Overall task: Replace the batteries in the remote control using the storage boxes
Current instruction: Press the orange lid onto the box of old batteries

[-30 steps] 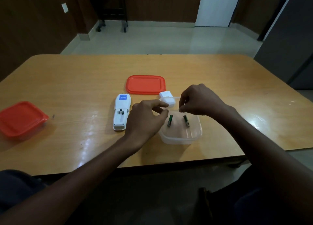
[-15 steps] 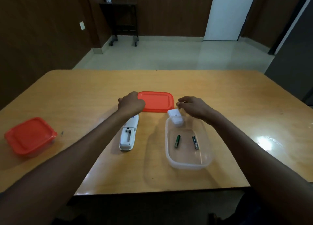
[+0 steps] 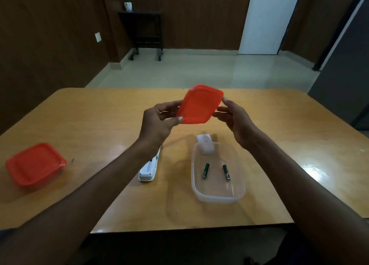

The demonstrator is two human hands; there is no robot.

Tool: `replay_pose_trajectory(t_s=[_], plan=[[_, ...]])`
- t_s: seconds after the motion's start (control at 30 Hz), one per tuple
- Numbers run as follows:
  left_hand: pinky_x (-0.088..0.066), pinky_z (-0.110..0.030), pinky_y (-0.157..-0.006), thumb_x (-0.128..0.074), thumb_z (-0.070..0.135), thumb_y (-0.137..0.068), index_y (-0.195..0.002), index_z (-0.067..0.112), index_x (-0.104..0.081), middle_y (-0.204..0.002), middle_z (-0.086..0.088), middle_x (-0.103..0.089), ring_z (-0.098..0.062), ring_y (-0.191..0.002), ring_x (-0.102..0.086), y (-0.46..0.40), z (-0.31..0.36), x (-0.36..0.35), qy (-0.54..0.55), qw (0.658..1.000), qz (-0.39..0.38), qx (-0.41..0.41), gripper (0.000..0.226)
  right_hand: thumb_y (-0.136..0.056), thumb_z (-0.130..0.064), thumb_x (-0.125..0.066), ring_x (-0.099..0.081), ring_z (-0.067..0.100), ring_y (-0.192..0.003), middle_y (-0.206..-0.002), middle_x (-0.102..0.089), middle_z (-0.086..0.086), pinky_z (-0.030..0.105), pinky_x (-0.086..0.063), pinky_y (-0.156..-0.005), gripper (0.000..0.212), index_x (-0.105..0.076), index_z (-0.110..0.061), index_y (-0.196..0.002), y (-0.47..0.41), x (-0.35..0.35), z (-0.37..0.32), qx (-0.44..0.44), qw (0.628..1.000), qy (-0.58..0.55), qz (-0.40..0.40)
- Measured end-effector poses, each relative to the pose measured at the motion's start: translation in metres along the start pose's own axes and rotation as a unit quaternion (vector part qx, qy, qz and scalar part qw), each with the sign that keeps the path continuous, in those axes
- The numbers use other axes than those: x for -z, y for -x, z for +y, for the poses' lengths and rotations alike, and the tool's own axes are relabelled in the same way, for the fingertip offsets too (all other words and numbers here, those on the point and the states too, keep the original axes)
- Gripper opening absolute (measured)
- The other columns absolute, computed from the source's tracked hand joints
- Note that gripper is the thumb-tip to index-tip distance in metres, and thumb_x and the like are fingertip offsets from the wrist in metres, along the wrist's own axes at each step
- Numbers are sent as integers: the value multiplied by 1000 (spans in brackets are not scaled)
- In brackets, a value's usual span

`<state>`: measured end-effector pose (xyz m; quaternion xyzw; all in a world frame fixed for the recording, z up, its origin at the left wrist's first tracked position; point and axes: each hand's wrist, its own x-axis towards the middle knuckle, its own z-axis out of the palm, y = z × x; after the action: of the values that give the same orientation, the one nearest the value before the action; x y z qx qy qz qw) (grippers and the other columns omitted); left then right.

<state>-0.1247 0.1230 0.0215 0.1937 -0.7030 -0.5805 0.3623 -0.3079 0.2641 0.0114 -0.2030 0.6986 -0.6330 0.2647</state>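
An orange lid (image 3: 199, 104) is held tilted in the air above the table. My left hand (image 3: 159, 121) pinches its near left corner, and my right hand (image 3: 234, 117) holds its right edge with fingers and thumb. Below stands an open clear plastic box (image 3: 236, 195) with two green batteries (image 3: 205, 170) (image 3: 226, 172) lying in it. A white battery cover (image 3: 205, 144) leans on the box's far rim. The white remote (image 3: 148, 170) lies left of the box, its far part hidden by my left forearm.
A second box with an orange lid (image 3: 35, 165) sits closed at the table's left side. The wooden table (image 3: 289, 145) ends just in front of me. A dark stand (image 3: 146, 33) and a white door (image 3: 267, 19) are across the room.
Both hands went from the clear box to the orange lid lying behind it. They have lifted the lid off the table and tilted it.
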Motion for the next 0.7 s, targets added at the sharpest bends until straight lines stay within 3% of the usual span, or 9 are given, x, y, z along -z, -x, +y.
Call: replay_pose_trajectory(t_s=[0.1,0.17,0.23,0.33,0.5,0.7], plan=[[-56,-25,-92,-78,-4,-79,-113,17,-76,-101,0,-67,-10,-96,-67,31,5,1,-132,976,-91,-150,40,-99,-53,-49,-68,19,-99,-107,-73,8,29,-49,-87,52,-65,-8,-119,9,5,-6,-19,998,-60,-1],[-52,-19,-87,-80,0,-79,-113,16,-78,-100,-2,-67,-13,-94,-65,51,5,2,-189,944,-141,-230,38,-99,-35,-57,-64,19,-81,-90,-66,7,29,-51,-72,31,-67,-6,-106,18,8,-9,-27,998,-46,20],[-52,-22,-84,-81,1,-78,-111,17,-79,-100,0,-67,-14,-95,-63,71,2,2,-218,918,-193,-270,37,-96,-18,-60,-59,18,-75,-87,-62,7,29,-48,-63,21,-69,-2,-106,29,15,-11,-24,999,10,21],[-52,-30,-81,-81,5,-79,-111,20,-79,-100,4,-67,-13,-97,-59,95,-5,3,-235,891,-263,-284,35,-90,-12,-63,-62,19,-82,-95,-67,9,31,-51,-66,23,-73,-1,-107,43,27,-7,-24,995,94,-16],[-51,-32,-81,-81,13,-79,-110,23,-79,-102,7,-68,-11,-99,-58,110,-8,6,-219,886,-321,-252,32,-89,-15,-69,-67,21,-88,-99,-75,8,39,-57,-70,18,-78,-7,-102,57,43,9,-26,980,195,-34],[-51,-28,-81,-84,14,-77,-107,24,-80,-100,9,-68,-8,-97,-59,107,-9,9,-216,884,-349,-223,32,-91,-7,-67,-66,20,-80,-91,-73,9,30,-56,-59,18,-78,-5,-106,64,39,24,-21,976,209,-48]])
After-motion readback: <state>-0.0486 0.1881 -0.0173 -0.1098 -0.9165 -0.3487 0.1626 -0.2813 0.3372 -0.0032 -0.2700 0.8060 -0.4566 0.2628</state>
